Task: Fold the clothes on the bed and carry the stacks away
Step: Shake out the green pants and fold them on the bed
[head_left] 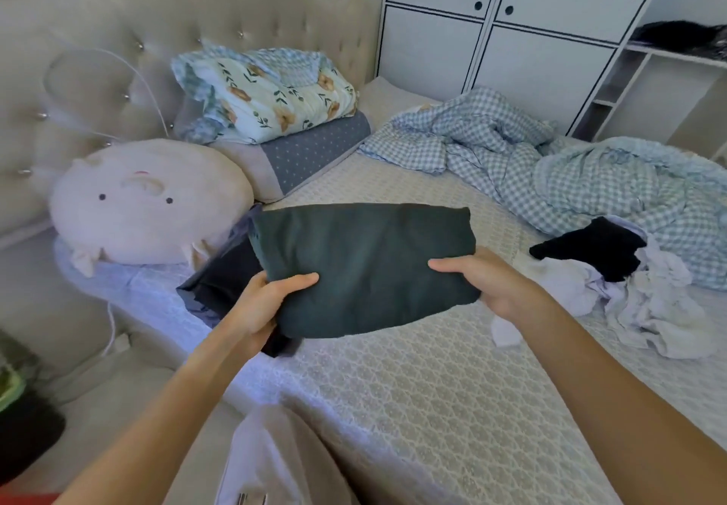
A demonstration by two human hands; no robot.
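A folded dark green garment (369, 264) is held flat above the bed (432, 386). My left hand (263, 304) grips its near left corner, thumb on top and fingers underneath. My right hand (488, 284) grips its right edge the same way. Under the garment's left side lies a stack of folded dark clothes (220, 280) at the bed's left edge. A heap of unfolded white clothes (637, 308) with a black piece (598, 253) on it lies at the right.
A round pink plush pillow (145, 201) and a grey dotted pillow (307, 154) with a floral blanket (271, 91) sit by the headboard. A crumpled blue checked quilt (550, 162) covers the far right. White cabinets (511, 32) stand behind the bed.
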